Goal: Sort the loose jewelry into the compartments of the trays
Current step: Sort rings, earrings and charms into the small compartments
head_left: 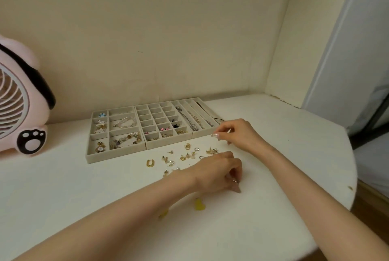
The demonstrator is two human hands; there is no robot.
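Loose jewelry (187, 156), small gold and silver pieces, lies scattered before three beige felt trays (168, 146) near the table's (84, 193) back edge. Left hand (219, 173) fingers pinch a silver piece (235, 181); right hand (239, 133) fingers are narrow, contents indeterminable.

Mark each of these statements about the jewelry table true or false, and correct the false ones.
1. The right tray holds chains in long slots. True.
2. The gold oval hoop lies inside the middle tray. False: it lies loose on the table, in front of the trays.
3. The pink fan stands to the right of the trays. False: it stands to their left.
4. The right hand is by the front corner of the right tray. True.
5. Every compartment of the middle tray is filled. False: its back rows look empty.
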